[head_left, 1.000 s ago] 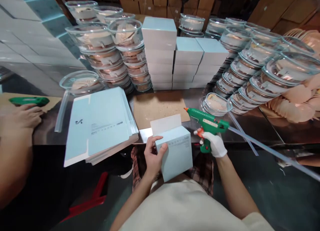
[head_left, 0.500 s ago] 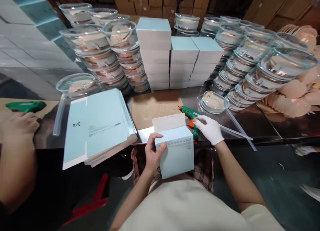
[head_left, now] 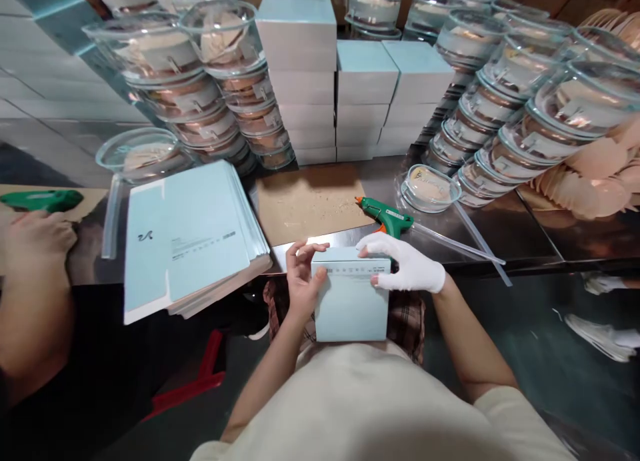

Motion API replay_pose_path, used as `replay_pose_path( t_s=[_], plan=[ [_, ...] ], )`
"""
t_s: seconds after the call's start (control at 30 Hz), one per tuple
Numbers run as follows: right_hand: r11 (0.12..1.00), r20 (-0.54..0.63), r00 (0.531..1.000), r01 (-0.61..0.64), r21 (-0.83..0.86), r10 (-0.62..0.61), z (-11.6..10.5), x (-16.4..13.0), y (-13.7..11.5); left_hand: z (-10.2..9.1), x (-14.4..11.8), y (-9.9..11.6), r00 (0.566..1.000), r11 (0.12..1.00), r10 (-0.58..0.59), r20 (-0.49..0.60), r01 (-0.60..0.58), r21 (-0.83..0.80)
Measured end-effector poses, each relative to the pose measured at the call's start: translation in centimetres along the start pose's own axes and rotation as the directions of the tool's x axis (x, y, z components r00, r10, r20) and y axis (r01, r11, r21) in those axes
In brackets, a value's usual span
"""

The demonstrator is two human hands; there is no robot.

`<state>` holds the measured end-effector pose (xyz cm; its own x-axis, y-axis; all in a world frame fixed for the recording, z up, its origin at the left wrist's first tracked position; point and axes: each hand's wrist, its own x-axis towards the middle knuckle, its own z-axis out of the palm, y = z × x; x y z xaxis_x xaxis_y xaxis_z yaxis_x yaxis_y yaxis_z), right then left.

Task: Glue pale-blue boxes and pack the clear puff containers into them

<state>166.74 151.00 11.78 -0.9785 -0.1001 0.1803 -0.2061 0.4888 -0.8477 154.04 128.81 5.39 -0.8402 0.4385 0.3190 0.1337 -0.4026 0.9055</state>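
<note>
The grip of both hands is closed on the pale blue box (head_left: 350, 301), held upright at the desk (head_left: 525, 238) edge. The left hand (head_left: 303, 281) clasps its left side; the gloved right hand (head_left: 407, 268) presses the top flap, just in front of the glue gun (head_left: 385, 214).

steel table (head_left: 525, 238) with glue gun (head_left: 386, 216), flat cartons (head_left: 187, 238)

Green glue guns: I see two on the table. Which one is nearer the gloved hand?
The green glue gun with the orange trigger, lying on the steel table just beyond the white-gloved right hand. The other green glue gun lies far left, by another person's hand.
</note>
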Motion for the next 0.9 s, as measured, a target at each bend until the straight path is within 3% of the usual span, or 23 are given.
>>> replay_pose_path(
  t_s=[0.13,0.23,0.33,0.43,0.53,0.57,0.63,0.7,0.73,0.8,0.83,0.9],
  plan=[
    [0.987,0.141,0.986,0.107,-0.122,-0.089,-0.2,0.7,-0.3,-0.3,-0.1,0.5,0.996,0.993,0.024,0.088,-0.034,0.110],
    [0.989,0.124,0.988,0.101,-0.104,-0.088,0.5,-0.1,0.2,-0.3,-0.3,0.9,0.993,0.995,0.024,0.113,-0.035,0.098],
    [0.997,-0.135,0.988,0.073,-0.037,-0.077,2.4,-1.3,0.7,-0.3,-0.6,1.2,0.996,0.992,0.052,0.070,-0.060,0.110],
    [0.996,-0.463,0.885,0.077,0.043,-0.049,5.0,-1.9,1.4,0.1,-0.7,1.2,0.998,0.991,0.063,0.019,-0.065,0.120],
    [0.979,-0.633,0.771,0.069,0.193,0.070,7.0,-1.8,2.0,0.5,-0.4,0.9,0.997,0.993,0.072,-0.028,-0.069,0.099],
    [0.958,-0.637,0.760,0.069,0.279,0.131,7.7,-1.8,2.1,0.6,-0.1,0.8,0.994,0.994,0.070,-0.084,-0.062,0.086],
    [0.891,-0.547,0.793,0.013,0.453,0.267,8.8,-2.3,2.1,0.6,0.6,0.6,0.967,0.998,0.046,-0.253,-0.035,0.047],
    [0.846,-0.440,0.819,-0.101,0.523,0.369,9.6,-3.1,1.8,0.6,1.3,0.4,0.929,1.000,-0.010,-0.369,0.003,-0.020],
    [0.846,-0.426,0.811,-0.149,0.511,0.400,9.4,-3.3,1.5,0.5,1.5,0.4,0.925,0.998,-0.030,-0.378,0.008,-0.059],
    [0.893,-0.537,0.748,-0.166,0.419,0.390,7.5,-2.9,0.8,0.3,1.7,0.4,0.946,0.995,-0.014,-0.325,-0.018,-0.097],
    [0.930,-0.625,0.702,-0.153,0.335,0.341,5.5,-2.0,0.4,0.1,1.6,0.5,0.957,0.995,0.020,-0.289,-0.046,-0.084],
    [0.982,-0.751,0.636,-0.155,0.103,0.179,-0.5,1.2,-0.7,-0.5,0.9,0.8,0.971,0.995,0.093,-0.218,-0.098,-0.009]
  ],
)
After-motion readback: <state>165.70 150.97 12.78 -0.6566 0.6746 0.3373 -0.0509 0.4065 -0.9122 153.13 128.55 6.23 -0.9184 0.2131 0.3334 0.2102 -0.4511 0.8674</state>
